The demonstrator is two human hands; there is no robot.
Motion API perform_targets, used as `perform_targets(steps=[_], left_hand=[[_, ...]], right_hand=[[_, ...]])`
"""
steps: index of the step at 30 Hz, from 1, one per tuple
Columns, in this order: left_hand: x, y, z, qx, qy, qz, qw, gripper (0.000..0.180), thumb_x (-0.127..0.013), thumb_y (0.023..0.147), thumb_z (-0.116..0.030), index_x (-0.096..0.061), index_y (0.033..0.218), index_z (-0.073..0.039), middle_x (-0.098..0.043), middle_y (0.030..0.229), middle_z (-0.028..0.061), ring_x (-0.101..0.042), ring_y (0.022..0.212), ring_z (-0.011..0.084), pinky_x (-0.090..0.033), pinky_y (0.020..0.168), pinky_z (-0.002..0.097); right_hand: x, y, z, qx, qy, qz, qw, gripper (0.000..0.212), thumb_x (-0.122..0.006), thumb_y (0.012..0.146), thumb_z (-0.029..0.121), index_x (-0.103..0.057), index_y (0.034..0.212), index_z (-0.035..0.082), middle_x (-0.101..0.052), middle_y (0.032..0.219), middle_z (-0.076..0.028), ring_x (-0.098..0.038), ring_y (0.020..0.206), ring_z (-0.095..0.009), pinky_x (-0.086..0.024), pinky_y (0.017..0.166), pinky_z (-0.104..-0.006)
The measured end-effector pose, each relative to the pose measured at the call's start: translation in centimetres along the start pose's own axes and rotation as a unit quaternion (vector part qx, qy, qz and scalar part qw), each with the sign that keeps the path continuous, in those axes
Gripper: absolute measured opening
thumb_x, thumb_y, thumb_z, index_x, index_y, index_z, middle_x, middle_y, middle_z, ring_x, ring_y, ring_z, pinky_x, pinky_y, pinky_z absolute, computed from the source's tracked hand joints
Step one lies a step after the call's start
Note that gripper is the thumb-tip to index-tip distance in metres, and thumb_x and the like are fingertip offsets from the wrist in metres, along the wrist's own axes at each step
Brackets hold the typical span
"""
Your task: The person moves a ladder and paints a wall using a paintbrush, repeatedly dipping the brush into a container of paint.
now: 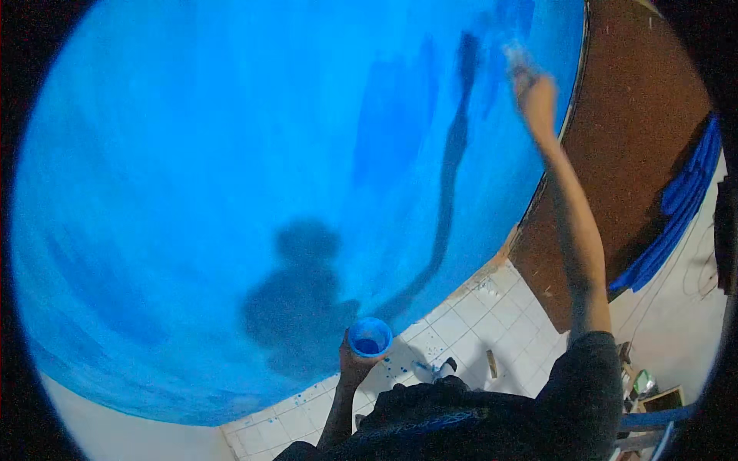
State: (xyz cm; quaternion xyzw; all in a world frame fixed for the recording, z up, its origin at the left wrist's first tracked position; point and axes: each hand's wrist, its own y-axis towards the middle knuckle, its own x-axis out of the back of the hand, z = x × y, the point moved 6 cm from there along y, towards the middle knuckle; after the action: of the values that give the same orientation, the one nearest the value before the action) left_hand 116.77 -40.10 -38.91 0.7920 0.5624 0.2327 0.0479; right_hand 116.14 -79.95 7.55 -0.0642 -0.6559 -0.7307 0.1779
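Our right hand (536,94) grips a brush (516,55) high against the blue wall (231,192); our left hand (355,363) clasps the paint cup (370,336) far below it.

Wall (231,192) in front of me: matt blue paint, uneven, streaky w/ darker patches. Cup (370,336) in my left grip (352,365): smooth blue plastic, wet paint inside. Floor (461,338): glossy white tiles w/ blue spatter. Panel (630,115) to the right: rough matt brown. Blue cloth (680,207) draped beside it, soft folds.
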Motion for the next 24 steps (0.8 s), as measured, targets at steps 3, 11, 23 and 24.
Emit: perform_targets(steps=[3, 11, 23, 24], left_hand=[[2.5, 0.1, -3.5, 0.039, -0.007, -0.014, 0.999, 0.077, -0.088, 0.052, -0.029, -0.047, 0.112, -0.003, -0.059, 0.104, 0.0173, -0.059, 0.094, 0.0313, -0.047, 0.081, 0.0420], [3.7, -0.8, -3.8, 0.106, -0.048, -0.020, 0.993, 0.065, -0.086, 0.056, -0.024, -0.050, 0.107, -0.004, -0.062, 0.097, 0.0118, -0.061, 0.089, 0.0239, -0.048, 0.079, 0.0371], [-1.4, 6.4, -7.3, 0.032, -0.032, 0.032, 0.998, 0.069, -0.085, 0.057, -0.018, -0.047, 0.115, -0.008, -0.060, 0.103, 0.0130, -0.059, 0.096, 0.0291, -0.047, 0.083, 0.0390], [-1.7, 6.6, -7.9, 0.043, -0.027, 0.035, 0.998, 0.069, -0.085, 0.057, -0.018, -0.047, 0.115, -0.008, -0.060, 0.103, 0.0130, -0.059, 0.096, 0.0291, -0.047, 0.083, 0.0390]], right_hand=[[-11.1, -16.8, 4.0, 0.080, -0.108, 0.416, 0.899, 0.015, -0.056, 0.079, 0.014, -0.061, 0.087, 0.001, -0.061, 0.076, -0.020, -0.060, 0.073, -0.038, -0.047, 0.062, -0.0480], [-5.7, -35.9, 8.9, -0.299, 0.228, 0.345, 0.860, 0.029, -0.068, 0.080, 0.019, -0.066, 0.107, 0.009, -0.062, 0.070, -0.015, -0.056, 0.061, -0.016, -0.046, 0.061, -0.0321], [-0.7, -26.5, 11.5, -0.285, 0.277, 0.457, 0.796, 0.023, -0.075, 0.072, 0.007, -0.068, 0.094, 0.002, -0.064, 0.066, -0.006, -0.048, 0.056, -0.004, -0.037, 0.049, -0.0223], [-0.5, -25.7, 11.9, -0.270, 0.256, 0.490, 0.788, 0.022, -0.074, 0.073, 0.008, -0.068, 0.094, 0.003, -0.064, 0.068, -0.009, -0.051, 0.054, -0.007, -0.038, 0.049, -0.0234]])
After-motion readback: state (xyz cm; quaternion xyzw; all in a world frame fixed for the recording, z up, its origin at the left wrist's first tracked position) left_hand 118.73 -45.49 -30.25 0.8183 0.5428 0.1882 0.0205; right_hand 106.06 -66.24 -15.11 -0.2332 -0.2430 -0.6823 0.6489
